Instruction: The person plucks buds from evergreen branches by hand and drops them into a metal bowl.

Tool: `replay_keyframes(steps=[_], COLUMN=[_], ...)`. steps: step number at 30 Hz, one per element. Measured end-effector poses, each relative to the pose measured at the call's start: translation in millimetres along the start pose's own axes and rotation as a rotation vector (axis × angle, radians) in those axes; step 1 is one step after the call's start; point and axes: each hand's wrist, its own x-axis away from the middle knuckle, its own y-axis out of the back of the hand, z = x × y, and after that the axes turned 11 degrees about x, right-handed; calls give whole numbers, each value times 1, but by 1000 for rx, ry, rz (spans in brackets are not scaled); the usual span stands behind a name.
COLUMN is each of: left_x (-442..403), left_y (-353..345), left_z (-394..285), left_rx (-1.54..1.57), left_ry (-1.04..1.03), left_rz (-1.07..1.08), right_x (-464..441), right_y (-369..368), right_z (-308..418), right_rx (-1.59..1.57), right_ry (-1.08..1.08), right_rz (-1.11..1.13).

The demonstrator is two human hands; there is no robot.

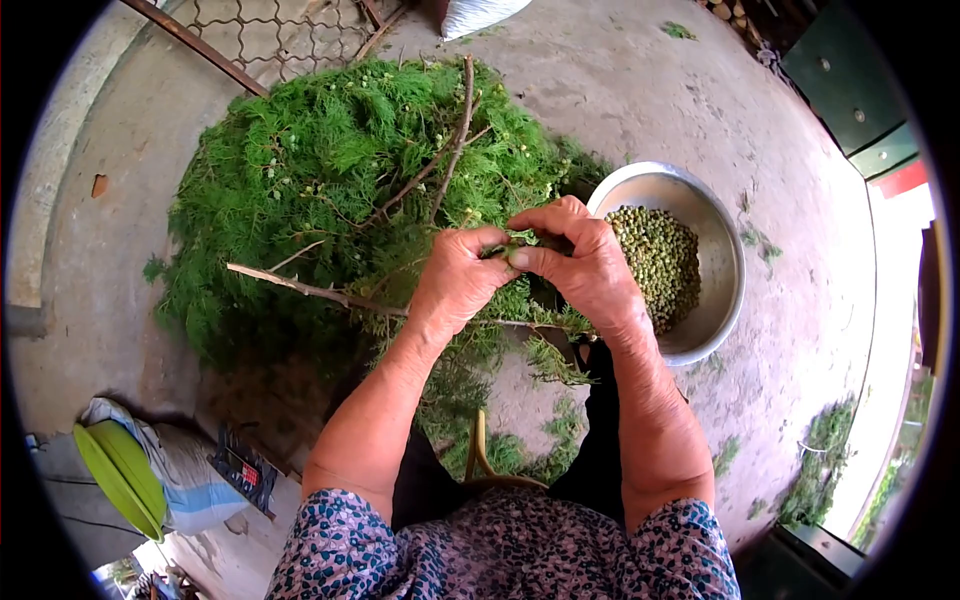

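Note:
My left hand (455, 277) and my right hand (592, 268) meet above the near edge of a large heap of green conifer branches (330, 150). Thumbs and fingertips pinch a small green conifer sprig (520, 240) between them; my fingers partly cover it. Whether a cone is within the pinch, I cannot tell. A cut bare-ended branch (300, 285) runs beneath my left hand and wrist. Right beside my right hand stands a metal basin (722, 290), partly filled with small round green-brown cones (655, 265).
Forked bare stems (455, 140) stick up from the heap. Loose green scraps (820, 460) lie on the concrete floor (790, 370). A metal grate (270, 35) is at the back left. Lower left are a lime-green basin (120, 480) and sacks (205, 490). Green cabinets (840, 75) stand far right.

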Motion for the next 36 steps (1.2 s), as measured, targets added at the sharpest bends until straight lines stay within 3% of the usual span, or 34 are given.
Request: replay_keyframes(steps=[5,12,14,15,17,18,19,21,28,31,36], left_x=[2,4,4,4,0,-1,-2,-3,1,0,-1], left_y=[-4,-7,-5,-4,-8,-9,-7,-4,-3,-1,0], left_z=[-3,-10,-7,-7,-8,-8,-5,0,-5,-6,-6], left_rx=[2,-11,-30,-47,90,228,228,218,284,259,273], left_ry=[-49,-29,-43,-56,-72,-88,-86,-56,27,-1,-1], left_rz=[9,12,29,44,23,-1,-2,-35,-53,-52,-67], right_x=[1,4,3,3,2,1,1,-1,-5,-4,-1], right_y=[-8,-23,-20,-20,-23,-24,-24,-23,-20,-14,-10], right_z=[0,2,5,4,2,-1,-3,-8,-10,-3,-7], right_rx=[-12,-90,-227,-226,-540,-646,-646,-939,-1175,-993,-745], right_ry=[37,-84,-323,-324,-395,-396,-398,-443,-424,-535,-351], right_rz=[-47,-213,-151,-152,-146,-150,-149,-127,-193,-169,13])
